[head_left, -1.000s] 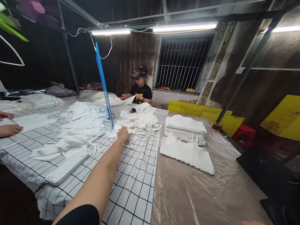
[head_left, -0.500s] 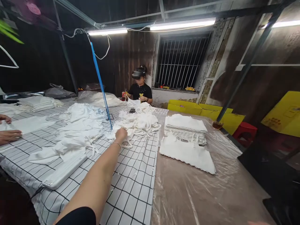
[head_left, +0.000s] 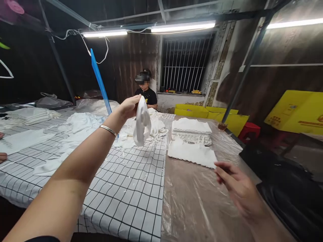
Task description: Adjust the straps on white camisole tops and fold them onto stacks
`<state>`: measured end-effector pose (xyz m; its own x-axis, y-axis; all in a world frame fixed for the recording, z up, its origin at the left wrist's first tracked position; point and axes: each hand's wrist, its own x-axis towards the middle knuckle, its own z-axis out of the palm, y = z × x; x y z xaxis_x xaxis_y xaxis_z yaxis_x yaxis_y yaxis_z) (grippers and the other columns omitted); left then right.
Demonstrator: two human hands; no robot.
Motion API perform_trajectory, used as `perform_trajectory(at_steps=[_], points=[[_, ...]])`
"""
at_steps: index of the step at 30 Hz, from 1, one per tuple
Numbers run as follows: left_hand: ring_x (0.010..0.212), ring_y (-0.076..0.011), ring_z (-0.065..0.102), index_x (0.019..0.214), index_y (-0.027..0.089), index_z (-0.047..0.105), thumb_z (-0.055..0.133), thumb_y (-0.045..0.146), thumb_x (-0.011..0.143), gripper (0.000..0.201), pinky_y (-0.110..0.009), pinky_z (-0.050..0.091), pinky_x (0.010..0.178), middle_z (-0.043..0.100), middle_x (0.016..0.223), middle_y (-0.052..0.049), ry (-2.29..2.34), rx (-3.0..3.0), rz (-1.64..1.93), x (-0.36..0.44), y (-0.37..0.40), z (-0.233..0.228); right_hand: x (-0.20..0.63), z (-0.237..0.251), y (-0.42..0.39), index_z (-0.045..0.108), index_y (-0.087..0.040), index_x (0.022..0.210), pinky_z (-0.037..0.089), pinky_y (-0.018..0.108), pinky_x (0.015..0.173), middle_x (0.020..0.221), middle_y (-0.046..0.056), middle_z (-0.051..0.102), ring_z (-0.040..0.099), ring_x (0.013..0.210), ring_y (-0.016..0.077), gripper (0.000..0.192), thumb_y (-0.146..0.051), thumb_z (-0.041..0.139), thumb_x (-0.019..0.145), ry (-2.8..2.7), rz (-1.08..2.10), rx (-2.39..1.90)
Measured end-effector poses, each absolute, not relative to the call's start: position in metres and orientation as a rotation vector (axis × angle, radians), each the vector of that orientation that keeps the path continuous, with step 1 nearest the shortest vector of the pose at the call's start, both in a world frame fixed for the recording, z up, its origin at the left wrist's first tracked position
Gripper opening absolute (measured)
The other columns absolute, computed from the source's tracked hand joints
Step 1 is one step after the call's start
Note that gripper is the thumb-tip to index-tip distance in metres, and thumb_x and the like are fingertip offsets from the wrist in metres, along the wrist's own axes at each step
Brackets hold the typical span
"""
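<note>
Right hand (head_left: pixel 239 188) blurred; white cloth (head_left: pixel 142 122) partly hides co-worker (head_left: pixel 146 94).

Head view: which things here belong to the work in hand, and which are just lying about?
In hand:
- left hand holding up a white cloth piece
- right hand, open above the plastic sheet
- loose cloth pile
- stacked cloths

Lying about:
- yellow bins
- red stool
- blue board
- checked tablecloth
</note>
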<state>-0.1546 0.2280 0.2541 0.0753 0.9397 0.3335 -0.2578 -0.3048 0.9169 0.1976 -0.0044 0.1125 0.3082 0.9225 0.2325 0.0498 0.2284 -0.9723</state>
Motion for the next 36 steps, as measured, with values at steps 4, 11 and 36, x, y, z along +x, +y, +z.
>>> perform_trajectory(at_steps=[4,11,36], points=[[0.056,-0.0121,0.06,0.086,0.012,0.054,0.059,0.018,0.088,0.008,-0.031,0.056,0.067,0.056,0.067,0.002,0.63,1.352,1.221,-0.108,0.173,0.275,0.169,0.134,0.027,0.065,-0.02,0.099,0.049,0.029,0.074,0.095,0.006,0.063,0.056,0.086,0.0187,0.049,-0.054,0.079,0.067,-1.228,0.798,-1.06],[0.064,-0.0163,0.067,0.087,0.01,0.056,0.048,0.017,0.095,0.013,-0.033,0.056,0.073,0.064,0.071,-0.004,0.473,1.29,0.737,-0.043,0.106,0.244,0.16,0.125,0.029,0.062,-0.022,0.112,0.051,0.032,0.081,0.103,0.006,0.068,0.063,0.088,0.0198,0.066,-0.054,0.085,0.059,-1.386,1.412,-0.936],[0.091,-0.0221,0.066,0.104,0.019,0.069,0.062,0.024,0.082,0.024,-0.03,0.049,0.078,0.072,0.098,-0.008,0.628,2.51,0.007,-0.064,0.033,0.077,0.251,0.036,-0.068,0.067,-0.023,0.088,0.047,0.038,0.086,0.095,0.004,0.064,0.059,0.09,0.0221,0.026,-0.014,0.066,0.064,-1.852,0.608,-1.711]])
